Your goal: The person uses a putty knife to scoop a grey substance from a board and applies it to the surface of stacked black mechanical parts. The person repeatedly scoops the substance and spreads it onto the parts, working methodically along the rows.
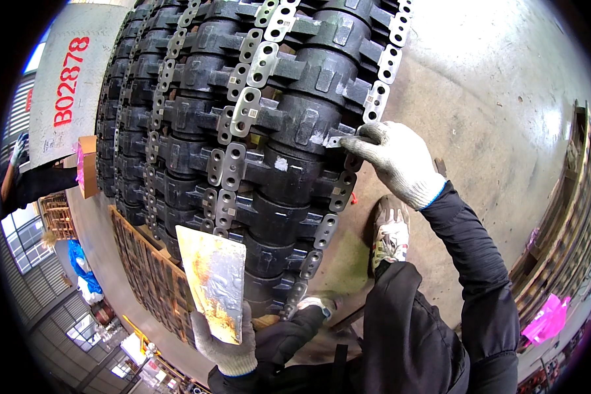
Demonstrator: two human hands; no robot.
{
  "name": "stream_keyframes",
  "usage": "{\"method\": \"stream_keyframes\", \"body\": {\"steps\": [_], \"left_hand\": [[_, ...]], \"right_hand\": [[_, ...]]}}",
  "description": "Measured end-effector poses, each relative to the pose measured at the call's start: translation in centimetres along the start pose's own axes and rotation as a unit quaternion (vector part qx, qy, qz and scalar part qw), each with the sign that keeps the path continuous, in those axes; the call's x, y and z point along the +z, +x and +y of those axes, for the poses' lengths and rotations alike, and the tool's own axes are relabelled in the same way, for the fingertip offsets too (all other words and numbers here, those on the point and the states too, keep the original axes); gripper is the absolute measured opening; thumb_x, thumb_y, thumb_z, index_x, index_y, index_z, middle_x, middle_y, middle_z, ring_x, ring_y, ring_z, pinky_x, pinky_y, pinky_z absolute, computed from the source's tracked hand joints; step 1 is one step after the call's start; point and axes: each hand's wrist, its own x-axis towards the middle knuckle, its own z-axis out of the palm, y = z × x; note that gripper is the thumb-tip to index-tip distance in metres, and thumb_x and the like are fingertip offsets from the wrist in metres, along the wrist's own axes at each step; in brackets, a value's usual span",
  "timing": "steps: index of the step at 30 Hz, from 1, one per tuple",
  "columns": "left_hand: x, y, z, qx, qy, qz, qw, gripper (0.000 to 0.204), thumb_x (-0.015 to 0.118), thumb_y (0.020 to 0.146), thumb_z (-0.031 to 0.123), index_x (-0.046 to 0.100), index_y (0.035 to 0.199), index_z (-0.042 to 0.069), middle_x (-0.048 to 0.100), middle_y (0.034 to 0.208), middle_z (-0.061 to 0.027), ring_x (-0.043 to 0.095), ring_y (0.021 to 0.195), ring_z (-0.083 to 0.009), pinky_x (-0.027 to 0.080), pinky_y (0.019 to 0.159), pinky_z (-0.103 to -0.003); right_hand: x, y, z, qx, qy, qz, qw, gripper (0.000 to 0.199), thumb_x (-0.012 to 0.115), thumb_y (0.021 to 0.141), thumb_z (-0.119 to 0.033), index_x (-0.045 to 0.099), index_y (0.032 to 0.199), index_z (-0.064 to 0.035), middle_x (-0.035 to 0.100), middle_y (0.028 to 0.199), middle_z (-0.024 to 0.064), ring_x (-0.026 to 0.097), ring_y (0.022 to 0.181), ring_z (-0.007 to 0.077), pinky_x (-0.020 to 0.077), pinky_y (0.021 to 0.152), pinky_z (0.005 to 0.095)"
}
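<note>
A tall stack of black cast metal parts [256, 118] with grey perforated flanges fills the upper middle of the head view. My right hand [394, 161], in a grey knit glove, grips a flange on the stack's right edge. My left hand [226, 348], gloved the same way, holds a wide flat scraper blade [211, 279], stained yellow and silver, just in front of the lower rows of parts. My shoe [389, 233] stands on the concrete beside the stack.
The stack rests on a wooden pallet [151, 269]. A white pillar [69, 79] with red marking stands at the left, a cardboard box [85, 164] beside it. Wooden pallets [565, 223] lean at the right, with pink plastic [545, 318] near them. Concrete floor [492, 85] spreads to the right.
</note>
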Motion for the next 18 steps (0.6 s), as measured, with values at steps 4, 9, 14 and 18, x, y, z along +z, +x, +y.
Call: {"method": "stream_keyframes", "body": {"steps": [4,9,14,18], "left_hand": [[-0.4,0.1,0.1,-0.011,-0.014,-0.042,0.999,0.054,0.056,0.103,0.040,0.049,0.143,0.002,0.066,0.130,-0.0181,0.070,0.109,-0.0305,0.064,0.087,-0.047],[-0.5,0.3,0.0,-0.006,-0.004,-0.046,0.999,0.054,0.055,0.104,0.040,0.049,0.143,0.003,0.065,0.132,-0.0176,0.070,0.110,-0.0306,0.064,0.087,-0.047],[-0.4,0.1,0.2,-0.007,0.002,-0.017,1.000,0.055,0.053,0.104,0.041,0.049,0.144,0.004,0.065,0.132,-0.0168,0.070,0.111,-0.0304,0.063,0.088,-0.048],[-0.3,0.1,0.2,-0.010,-0.005,-0.015,1.000,0.054,0.053,0.105,0.042,0.049,0.144,0.004,0.065,0.132,-0.0163,0.070,0.111,-0.0299,0.063,0.088,-0.048]], "right_hand": [[-0.2,0.4,0.2,-0.022,-0.003,0.036,0.999,0.048,0.063,0.082,0.000,0.070,0.125,-0.0214,0.069,0.104,0.0112,0.068,0.092,0.0311,0.0560,0.079,0.0404],[-0.7,2.1,-0.4,-0.034,-0.001,0.041,0.999,0.047,0.065,0.081,-0.002,0.071,0.123,-0.0209,0.070,0.103,0.0101,0.068,0.090,0.0302,0.0561,0.077,0.0393],[-0.9,2.4,-0.9,-0.027,-0.024,0.019,0.999,0.044,0.065,0.082,-0.005,0.072,0.123,-0.0207,0.070,0.103,0.0096,0.068,0.090,0.0293,0.0560,0.077,0.0396],[-0.6,1.5,-0.1,-0.031,-0.014,0.032,0.999,0.044,0.065,0.083,-0.004,0.071,0.123,-0.0207,0.070,0.102,0.0099,0.068,0.090,0.0293,0.0559,0.078,0.0402]]}}
